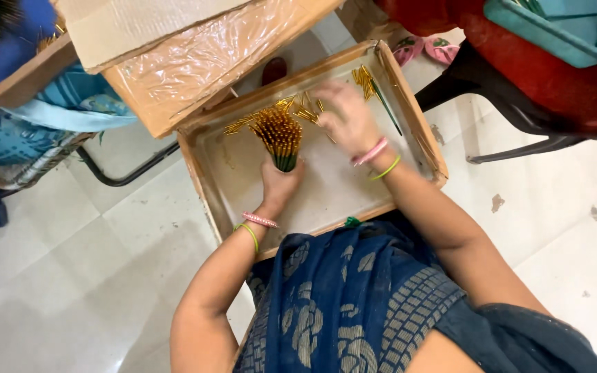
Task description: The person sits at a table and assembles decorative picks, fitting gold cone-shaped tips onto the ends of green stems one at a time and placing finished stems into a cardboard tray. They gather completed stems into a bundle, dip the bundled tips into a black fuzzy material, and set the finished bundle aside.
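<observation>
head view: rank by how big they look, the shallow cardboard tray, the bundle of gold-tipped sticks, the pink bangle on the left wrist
1. Cardboard tray
2. Bundle of gold-tipped sticks, gripped by the left hand
3. Pink bangle

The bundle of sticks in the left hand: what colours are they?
Gold tips on green stems, gripped by the left hand; head view.

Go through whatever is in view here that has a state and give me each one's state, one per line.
Left hand: closed around the bundle's green end.
Bundle of gold-tipped sticks: held upright, tips fanned out.
Right hand: blurred, fingers down on loose sticks.
Loose sticks: scattered flat in the tray.
Cardboard tray: open, on the lap.
Big carton: tilted, plastic-lined.
</observation>
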